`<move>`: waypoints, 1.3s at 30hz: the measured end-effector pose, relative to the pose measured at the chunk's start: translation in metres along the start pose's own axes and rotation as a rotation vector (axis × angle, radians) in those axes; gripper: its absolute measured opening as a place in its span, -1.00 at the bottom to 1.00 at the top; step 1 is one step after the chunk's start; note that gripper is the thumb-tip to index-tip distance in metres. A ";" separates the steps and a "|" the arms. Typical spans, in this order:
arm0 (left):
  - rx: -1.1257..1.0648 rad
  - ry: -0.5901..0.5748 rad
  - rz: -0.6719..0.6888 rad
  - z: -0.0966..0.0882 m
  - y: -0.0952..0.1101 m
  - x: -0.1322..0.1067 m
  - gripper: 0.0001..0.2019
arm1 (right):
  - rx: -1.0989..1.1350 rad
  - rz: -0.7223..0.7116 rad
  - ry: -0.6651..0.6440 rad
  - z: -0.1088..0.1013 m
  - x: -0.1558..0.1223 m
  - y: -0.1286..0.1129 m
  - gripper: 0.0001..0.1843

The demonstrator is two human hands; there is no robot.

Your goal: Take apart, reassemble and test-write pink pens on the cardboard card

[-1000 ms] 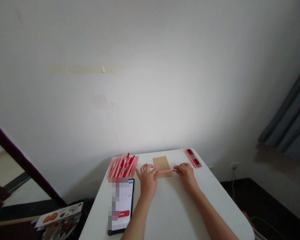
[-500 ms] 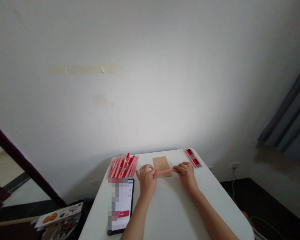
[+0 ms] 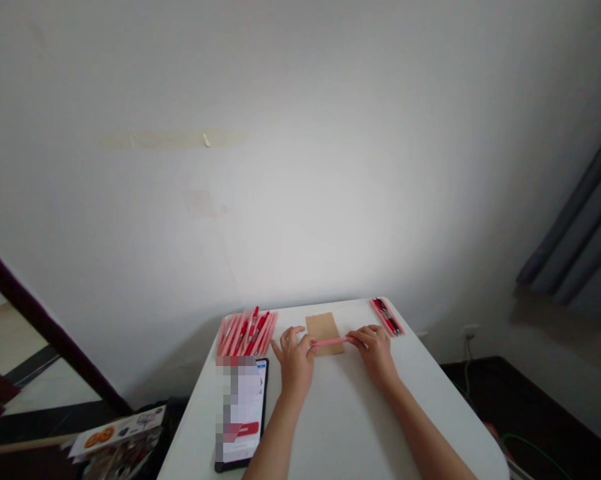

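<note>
A slim pink pen-like stick (image 3: 331, 342) lies level between my two hands, over the near part of a brown card (image 3: 323, 325). My left hand (image 3: 297, 360) pinches its left end with thumb and forefinger, the other fingers raised and spread. At the right end, my right hand (image 3: 374, 350) grips it with the fingertips, the remaining fingers curled. Whether the stick is a pen or an empty sleeve is too small to tell. A pile of pink and red pens (image 3: 247, 333) sits to the left of my left hand.
On the white table (image 3: 347, 427), a phone (image 3: 245, 413) with a partly blurred screen lies beside my left forearm. A small group of red, black and pink pens (image 3: 387, 317) rests near the back right corner. Behind stands a wall (image 3: 310, 167); a box (image 3: 117, 433) is at lower left.
Almost nothing has moved. The fingers of my left hand have shifted slightly at the stick's left end and lifted a little; my right hand stays in place.
</note>
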State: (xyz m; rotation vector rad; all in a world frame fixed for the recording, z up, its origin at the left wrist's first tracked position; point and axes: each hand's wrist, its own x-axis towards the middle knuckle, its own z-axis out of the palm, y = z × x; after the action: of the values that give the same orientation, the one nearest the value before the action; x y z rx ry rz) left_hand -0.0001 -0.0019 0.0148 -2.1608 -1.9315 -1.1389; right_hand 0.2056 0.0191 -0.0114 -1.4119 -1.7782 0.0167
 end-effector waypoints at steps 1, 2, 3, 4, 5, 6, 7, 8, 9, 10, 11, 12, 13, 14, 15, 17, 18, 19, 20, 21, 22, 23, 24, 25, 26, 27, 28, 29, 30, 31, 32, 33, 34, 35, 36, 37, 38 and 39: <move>0.001 0.002 -0.004 0.000 0.000 0.000 -0.89 | 0.007 0.002 -0.005 0.000 0.000 0.000 -0.63; 0.002 0.005 -0.008 0.000 0.000 0.000 -0.88 | 0.014 0.003 -0.007 0.000 0.000 0.000 -0.64; 0.004 0.007 -0.010 0.000 0.000 0.000 -0.88 | 0.021 0.004 -0.008 0.001 0.000 0.001 -0.64; 0.007 0.008 -0.011 0.000 0.000 -0.001 -0.87 | 0.027 0.004 -0.008 0.001 0.000 0.001 -0.64; 0.014 0.007 -0.012 0.000 0.000 -0.001 -0.87 | 0.031 0.003 -0.006 0.001 0.000 0.002 -0.64; 0.022 0.006 -0.012 0.000 0.000 -0.001 -0.87 | 0.033 0.003 -0.007 0.001 0.000 0.002 -0.64; 0.032 0.005 -0.014 0.000 0.000 -0.001 -0.86 | 0.035 0.000 -0.007 0.002 0.000 0.003 -0.64; 0.044 0.004 -0.017 0.000 0.000 -0.001 -0.86 | 0.035 -0.002 -0.005 0.002 0.000 0.003 -0.63; 0.055 0.003 -0.019 0.000 0.000 -0.001 -0.85 | 0.034 -0.005 -0.004 0.002 0.000 0.003 -0.63; 0.066 0.002 -0.020 0.000 0.000 -0.001 -0.85 | 0.031 -0.008 -0.001 0.002 0.000 0.003 -0.63; 0.074 0.001 -0.018 0.000 0.000 -0.001 -0.84 | 0.027 -0.013 0.001 0.002 0.000 0.003 -0.63; 0.080 0.000 -0.016 0.001 0.000 -0.001 -0.83 | 0.023 -0.018 0.003 0.002 0.000 0.003 -0.64; 0.084 0.000 -0.014 0.001 0.000 -0.001 -0.82 | 0.017 -0.024 0.005 0.001 0.000 0.003 -0.65; 0.086 -0.002 -0.012 0.002 0.000 -0.001 -0.81 | 0.013 -0.028 0.010 0.001 0.001 0.002 -0.66; 0.087 -0.005 -0.011 0.002 0.000 -0.001 -0.80 | 0.010 -0.031 0.013 0.001 0.001 0.002 -0.67; 0.085 -0.007 -0.014 0.003 -0.001 -0.001 -0.76 | 0.010 -0.032 0.018 0.001 0.001 0.002 -0.68; 0.082 -0.006 -0.013 0.003 -0.001 -0.001 -0.76 | 0.012 -0.028 0.020 0.001 0.001 0.002 -0.68; 0.076 -0.001 -0.010 0.003 -0.001 -0.001 -0.77 | 0.015 -0.024 0.018 0.001 0.001 0.002 -0.67; 0.069 0.005 -0.005 0.003 -0.001 -0.001 -0.79 | 0.016 -0.019 0.016 0.001 0.001 0.002 -0.67; 0.061 0.009 0.001 0.003 -0.002 -0.001 -0.81 | 0.016 -0.012 0.015 0.000 0.001 0.003 -0.67; 0.052 0.010 0.008 0.003 -0.002 -0.001 -0.82 | 0.014 -0.006 0.014 0.000 0.001 0.003 -0.67; 0.042 0.006 0.012 0.003 -0.002 -0.001 -0.82 | 0.013 -0.002 0.013 0.000 0.001 0.004 -0.67; 0.032 -0.002 0.013 0.002 -0.002 -0.002 -0.82 | 0.012 0.000 0.013 0.000 0.002 0.004 -0.68; 0.024 -0.011 0.012 0.002 -0.001 -0.002 -0.83 | 0.012 0.000 0.014 0.000 0.002 0.005 -0.68; 0.017 -0.021 0.009 0.002 -0.001 -0.002 -0.84 | 0.014 -0.003 0.014 0.001 0.002 0.005 -0.68; 0.012 -0.028 0.003 0.002 -0.001 -0.002 -0.86 | 0.016 -0.008 0.013 0.001 0.002 0.006 -0.68; 0.011 -0.033 -0.003 0.002 0.000 -0.002 -0.86 | 0.020 -0.012 0.012 0.002 0.002 0.007 -0.68; 0.012 -0.034 -0.010 0.002 0.000 -0.002 -0.86 | 0.022 -0.015 0.014 0.002 0.002 0.007 -0.67; 0.016 -0.034 -0.014 0.002 0.000 -0.002 -0.87 | 0.023 -0.016 0.015 0.003 0.002 0.008 -0.67; 0.020 -0.031 -0.016 0.002 0.000 -0.002 -0.87 | 0.024 -0.016 0.015 0.003 0.002 0.008 -0.67; 0.026 -0.026 -0.017 0.002 0.000 -0.002 -0.88 | 0.025 -0.016 0.014 0.003 0.002 0.008 -0.66; 0.032 -0.021 -0.015 0.002 0.000 -0.002 -0.88 | 0.027 -0.014 0.013 0.003 0.001 0.008 -0.66; 0.040 -0.015 -0.014 0.003 -0.001 -0.002 -0.87 | 0.031 -0.012 0.012 0.003 0.001 0.008 -0.65; 0.047 -0.011 -0.014 0.003 -0.001 -0.002 -0.86 | 0.035 -0.009 0.010 0.003 0.001 0.008 -0.65; 0.053 -0.008 -0.015 0.003 -0.001 -0.002 -0.85 | 0.039 -0.007 0.009 0.003 0.001 0.008 -0.64; 0.058 -0.008 -0.019 0.002 -0.001 -0.002 -0.85 | 0.043 -0.004 0.010 0.003 0.001 0.007 -0.64; 0.060 -0.010 -0.023 0.002 -0.001 -0.002 -0.84 | 0.044 -0.002 0.011 0.003 0.001 0.007 -0.63; 0.061 -0.013 -0.027 0.002 -0.001 -0.002 -0.83 | 0.045 -0.002 0.013 0.002 0.001 0.007 -0.63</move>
State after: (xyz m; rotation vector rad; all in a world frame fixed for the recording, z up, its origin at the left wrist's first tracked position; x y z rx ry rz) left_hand 0.0000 -0.0023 0.0119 -2.1237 -1.9792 -1.0583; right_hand 0.2093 0.0234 -0.0156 -1.3759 -1.7581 0.0465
